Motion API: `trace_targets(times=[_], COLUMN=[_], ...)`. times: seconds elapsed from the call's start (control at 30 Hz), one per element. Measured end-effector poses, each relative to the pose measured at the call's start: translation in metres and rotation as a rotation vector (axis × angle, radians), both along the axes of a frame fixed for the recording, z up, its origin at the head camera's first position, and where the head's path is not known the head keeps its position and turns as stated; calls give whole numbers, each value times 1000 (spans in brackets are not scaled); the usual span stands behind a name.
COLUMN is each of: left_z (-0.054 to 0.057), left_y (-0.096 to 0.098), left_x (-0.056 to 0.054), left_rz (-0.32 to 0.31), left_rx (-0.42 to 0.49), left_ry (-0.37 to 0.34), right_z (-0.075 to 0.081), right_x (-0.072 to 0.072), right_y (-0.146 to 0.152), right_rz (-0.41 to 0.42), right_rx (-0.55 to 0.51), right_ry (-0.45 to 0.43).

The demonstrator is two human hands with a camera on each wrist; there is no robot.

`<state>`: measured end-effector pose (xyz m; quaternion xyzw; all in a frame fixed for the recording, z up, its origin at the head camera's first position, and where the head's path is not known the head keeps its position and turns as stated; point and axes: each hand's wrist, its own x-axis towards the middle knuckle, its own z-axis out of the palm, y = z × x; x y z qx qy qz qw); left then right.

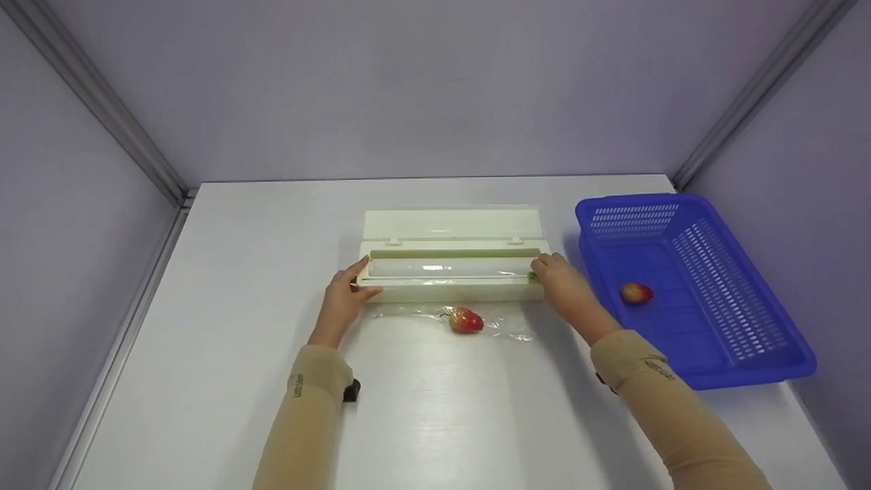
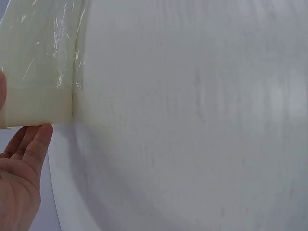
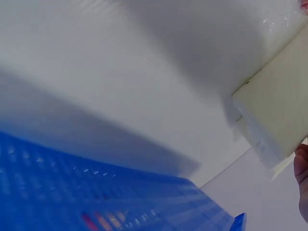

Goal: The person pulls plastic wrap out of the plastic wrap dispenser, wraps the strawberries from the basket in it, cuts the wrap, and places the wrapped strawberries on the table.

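Note:
A cream cling film dispenser box (image 1: 463, 292) lies on the table with its lid (image 1: 452, 224) raised at the back. Inside it is a roll of cling film (image 1: 449, 267). My left hand (image 1: 338, 306) grips the box's left end, thumb on the front and fingers at the side. At the right end, my right hand (image 1: 563, 286) holds the top corner with bent fingers, beside a small green part (image 1: 533, 277); its thumb is hidden in the head view. In front of the box, a red-and-yellow fruit (image 1: 466, 320) with a stem lies on a sheet of clear film (image 1: 510, 327).
A blue plastic basket (image 1: 755, 286) with slotted walls stands on the right, close to my right forearm. In it lies another red-and-yellow fruit (image 1: 636, 293). Pale walls enclose the white table (image 1: 238, 272) at the back and sides.

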<state>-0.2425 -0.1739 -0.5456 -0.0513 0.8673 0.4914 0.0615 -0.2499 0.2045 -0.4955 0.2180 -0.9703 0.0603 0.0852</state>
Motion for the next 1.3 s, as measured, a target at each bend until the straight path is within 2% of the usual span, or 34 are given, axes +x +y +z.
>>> trace_targets(times=[0.23,0.53,0.63,0.73,0.8,0.9,1.0,1.17,1.3], left_z=[1,1,1,-1,-2,-2,-1,0,-3], left_y=[-9,-7,-5,-3,-2,1,1,2,2], left_x=[4,1,1,0,0,-1,0,1,3], left_rz=[1,7,-1,-3,-3,-7,-11,-12,7], left_rx=[-3,12,23,34,35,42,45,54,67], left_ry=[4,-14,-26,-28,-23,-14,-8,-2,7], right_z=[0,6,10,12,12,4,-12,-42,-54], right_x=[1,-1,4,14,23,39,51,59,57], right_y=[11,5,-3,-18,-31,-52,-72,-95,-106], right_rz=[-24,-122,-189,-231,-197,-60,59,96,106], right_rx=[43,34,11,-68,-129,-151,-102,-59,-73], right_ry=[-15,-83,-47,45,110,159,122,13,-19])
